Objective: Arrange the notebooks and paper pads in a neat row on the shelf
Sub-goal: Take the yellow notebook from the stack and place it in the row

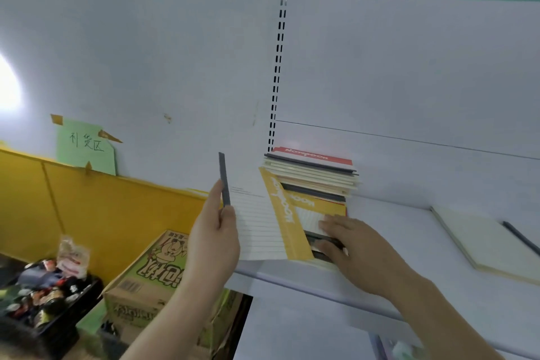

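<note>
White wall panels back a white shelf [380,286], with a slotted upright rail [277,67] running up the panel behind its left end. Below and to the left, a black crate [73,327] holds a jumble of small jars and packets, too blurred to name one by one, and beside it stands a cardboard box [146,286] printed in green with a cartoon figure; its flaps look closed, so what is inside cannot be told. A green paper sign [87,146] is taped to the wall above a yellow partition [87,207]. On the shelf, a row of notebooks [315,172] stands packed together against the back panel at the left end, a red-topped one rearmost. In front of them a yellow-banded pad [292,222] leans tilted, with more pads lying flat under it near the shelf edge. Well apart to the right, a cream notebook [491,242] lies flat on the shelf with a dark pen [523,238] touching its far edge. The left hand [213,240] is raised, thumb and fingers pinched on the left edge of a lined paper pad [257,225] with a dark spine, held upright at the shelf's left end. The right hand [359,245] lies palm down, fingers spread flat on the lying pads, pressing rather than gripping.
</note>
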Tool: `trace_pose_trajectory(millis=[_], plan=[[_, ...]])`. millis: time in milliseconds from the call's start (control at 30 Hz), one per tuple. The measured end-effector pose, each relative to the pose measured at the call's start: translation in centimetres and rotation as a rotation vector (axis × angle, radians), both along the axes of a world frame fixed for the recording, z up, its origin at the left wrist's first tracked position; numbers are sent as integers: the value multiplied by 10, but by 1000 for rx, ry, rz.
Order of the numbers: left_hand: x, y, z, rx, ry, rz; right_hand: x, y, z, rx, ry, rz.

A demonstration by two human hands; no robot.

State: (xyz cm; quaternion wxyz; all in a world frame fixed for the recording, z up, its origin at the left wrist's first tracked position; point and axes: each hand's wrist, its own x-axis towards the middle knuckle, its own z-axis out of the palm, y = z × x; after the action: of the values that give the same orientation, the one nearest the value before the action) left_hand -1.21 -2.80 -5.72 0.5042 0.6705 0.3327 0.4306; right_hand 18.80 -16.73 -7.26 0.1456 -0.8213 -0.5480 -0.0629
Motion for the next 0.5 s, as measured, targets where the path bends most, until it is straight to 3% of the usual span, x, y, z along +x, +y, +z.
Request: trace_pose_trajectory(millis=[233,400,500], plan=[[-4,7,1,143,63,-126,2,-10,37,70,-33,6],[-2,11,3,102,-27,-39,7,-23,52,459,-103,-94],[-1,12,5,40,-84,-38,1,-33,59,708,-29,-155]])
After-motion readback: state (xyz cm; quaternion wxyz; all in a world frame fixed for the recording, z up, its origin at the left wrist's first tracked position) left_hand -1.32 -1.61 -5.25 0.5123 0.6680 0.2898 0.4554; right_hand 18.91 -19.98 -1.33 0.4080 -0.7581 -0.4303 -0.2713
